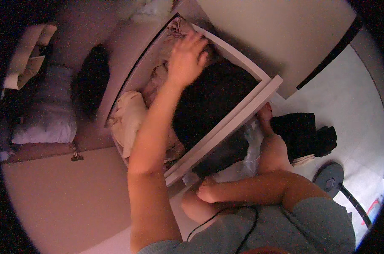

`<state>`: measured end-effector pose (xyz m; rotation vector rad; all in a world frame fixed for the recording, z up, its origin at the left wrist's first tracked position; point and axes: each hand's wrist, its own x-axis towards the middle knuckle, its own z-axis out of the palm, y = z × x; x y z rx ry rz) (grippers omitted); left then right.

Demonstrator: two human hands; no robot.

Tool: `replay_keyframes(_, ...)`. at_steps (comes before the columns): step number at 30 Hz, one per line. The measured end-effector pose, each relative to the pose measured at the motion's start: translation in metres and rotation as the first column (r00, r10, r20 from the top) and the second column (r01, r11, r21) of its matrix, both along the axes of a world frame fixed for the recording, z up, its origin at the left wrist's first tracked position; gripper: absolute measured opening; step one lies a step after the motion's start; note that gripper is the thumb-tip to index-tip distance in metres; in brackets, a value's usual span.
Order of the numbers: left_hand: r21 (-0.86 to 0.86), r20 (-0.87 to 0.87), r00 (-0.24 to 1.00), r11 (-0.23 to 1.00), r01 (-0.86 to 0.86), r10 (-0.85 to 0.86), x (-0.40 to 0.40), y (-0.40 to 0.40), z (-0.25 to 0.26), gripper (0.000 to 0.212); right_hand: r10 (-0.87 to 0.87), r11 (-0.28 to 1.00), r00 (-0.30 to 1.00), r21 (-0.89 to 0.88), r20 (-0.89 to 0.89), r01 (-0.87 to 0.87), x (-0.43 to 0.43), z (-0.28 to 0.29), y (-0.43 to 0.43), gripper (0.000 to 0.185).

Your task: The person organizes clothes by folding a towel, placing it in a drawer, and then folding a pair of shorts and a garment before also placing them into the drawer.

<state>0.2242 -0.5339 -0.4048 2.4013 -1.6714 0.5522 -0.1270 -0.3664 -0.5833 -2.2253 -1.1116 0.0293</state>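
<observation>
My left hand (188,58) reaches palm down over the far end of a pulled-out drawer (242,104). Its fingers are spread, somewhat blurred, and no object shows in them. Crumpled brownish-pink fabric (158,74) lies under and beside the hand. Dark folded fabric (215,92) fills much of the drawer's right side. A rolled cream cloth (130,111) sits at the near left corner, partly behind my forearm. My right hand is out of view; bare legs are bent below the drawer front.
Clear plastic (252,152) and dark fabric (223,155) lie before the drawer. Folded black cloths (295,133) rest on the floor near a round dark base (329,179). A black cable (255,219) crosses my lap. Left, a pale cushion (47,120) stands beyond a hinged panel (71,193).
</observation>
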Motion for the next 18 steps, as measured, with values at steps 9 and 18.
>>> replay_keyframes(9, 0.472, -0.328, 0.675, 0.733, -0.489, 0.661, 0.129, -0.011, -0.062, 0.076, 0.131, 0.976, 0.973, -0.146, -0.19, -0.16, -0.001, -0.066, 0.038, 0.035)
replay_keyframes(18, 0.328, -0.429, 0.778, 0.881, -0.34, 0.46, 0.109, 0.006, -0.067, 0.075, 0.036, 0.967, 0.939, -0.225, -0.342, -0.119, 0.031, 0.04, -0.064, 0.015)
